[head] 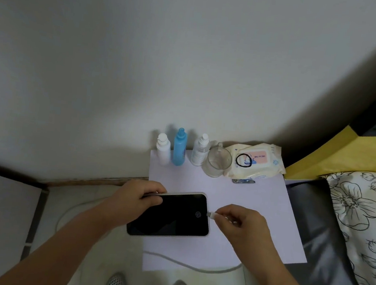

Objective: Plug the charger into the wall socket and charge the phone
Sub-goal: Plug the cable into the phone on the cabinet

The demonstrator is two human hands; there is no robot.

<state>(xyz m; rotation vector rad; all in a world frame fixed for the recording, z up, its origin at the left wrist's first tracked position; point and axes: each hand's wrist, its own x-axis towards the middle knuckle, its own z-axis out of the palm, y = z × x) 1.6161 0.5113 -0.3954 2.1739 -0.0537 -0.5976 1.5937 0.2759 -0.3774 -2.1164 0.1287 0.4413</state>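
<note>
A black phone (170, 216) in a pale case is held flat above the white table top (256, 208), screen up with a fingerprint icon lit near its right end. My left hand (135, 197) grips the phone's far left edge. My right hand (241, 223) pinches the white cable plug (211, 214), whose metal tip sits right at the phone's right-end port; I cannot tell if it is inside. The white charging cable (193, 267) loops over the table's near edge and runs left across the floor. No wall socket or charger block is visible.
Along the table's back edge stand a white bottle (163, 150), a blue bottle (179, 148), a clear spray bottle (200, 151), a glass mug (217, 162) and a wet-wipes pack (256, 161) with a black hair tie. A bed with a floral quilt (363, 219) lies right.
</note>
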